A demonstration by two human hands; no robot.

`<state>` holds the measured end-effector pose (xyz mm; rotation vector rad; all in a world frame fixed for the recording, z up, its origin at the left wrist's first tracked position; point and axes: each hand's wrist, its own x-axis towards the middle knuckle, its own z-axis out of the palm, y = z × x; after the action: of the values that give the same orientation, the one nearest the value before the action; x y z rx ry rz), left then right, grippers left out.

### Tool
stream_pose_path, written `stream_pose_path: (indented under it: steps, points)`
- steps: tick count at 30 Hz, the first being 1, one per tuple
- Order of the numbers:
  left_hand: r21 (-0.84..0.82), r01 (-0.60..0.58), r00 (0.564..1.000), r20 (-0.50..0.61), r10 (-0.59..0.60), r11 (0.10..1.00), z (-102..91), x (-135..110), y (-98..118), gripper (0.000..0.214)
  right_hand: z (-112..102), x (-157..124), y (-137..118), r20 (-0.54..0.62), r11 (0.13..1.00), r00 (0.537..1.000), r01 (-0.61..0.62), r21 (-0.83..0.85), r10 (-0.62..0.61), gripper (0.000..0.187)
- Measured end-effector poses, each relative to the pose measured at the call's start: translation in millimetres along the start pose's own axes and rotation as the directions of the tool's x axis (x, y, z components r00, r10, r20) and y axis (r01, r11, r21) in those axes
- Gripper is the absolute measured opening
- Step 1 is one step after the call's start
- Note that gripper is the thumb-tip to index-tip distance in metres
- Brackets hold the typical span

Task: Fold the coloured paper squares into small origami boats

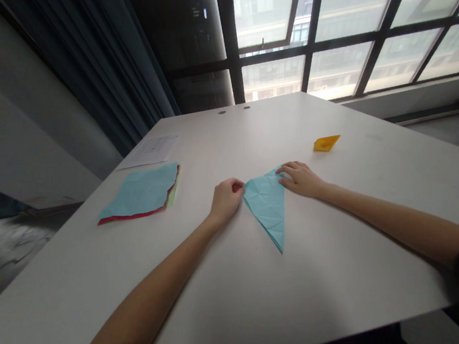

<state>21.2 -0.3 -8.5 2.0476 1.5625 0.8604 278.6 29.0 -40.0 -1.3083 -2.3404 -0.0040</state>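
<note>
A light blue paper folded into a long triangle (269, 205) lies on the white table (243, 282), its sharp tip pointing toward me. My left hand (226, 197) is curled closed at the triangle's left corner, pinching that corner. My right hand (301, 179) rests on the triangle's right upper corner with fingers stretched flat, pressing the paper down.
A stack of coloured paper sheets (142, 193), blue on top with red and green beneath, lies to the left. A white printed sheet (149, 151) sits beyond it. A small folded orange paper piece (326, 143) lies to the far right. Windows and a dark curtain stand behind the table.
</note>
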Motion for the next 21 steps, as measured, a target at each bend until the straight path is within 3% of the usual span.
stream_pose_path:
  steps: [4, 9, 16, 21]
  points:
    - [-0.171, 0.002, 0.999, -0.033, -0.008, 0.985, 4.9, -2.2, 5.7, 0.013, -8.4, 1.9, -18.7, -0.058, 0.991, 0.993, 0.103, 0.088, -0.098, 0.028]
    - [-0.309, 0.006, 1.0, 0.024, 0.002, 0.951, 9.8, -6.1, 15.7, 0.013, -14.9, 2.3, -40.6, -0.111, 0.964, 0.976, 0.202, 0.172, -0.185, 0.023]
    - [-0.538, 0.165, 0.983, 0.161, -0.092, 0.827, 10.5, -3.1, 17.0, 0.023, -17.0, 2.1, -42.9, -0.139, 0.932, 0.971, 0.226, 0.284, -0.194, 0.019]
    - [-0.572, 0.234, 0.961, 0.259, -0.097, 0.786, 7.7, -3.3, 16.7, 0.036, -18.6, 2.5, -41.5, -0.142, 0.927, 0.961, 0.268, 0.264, -0.238, 0.02]
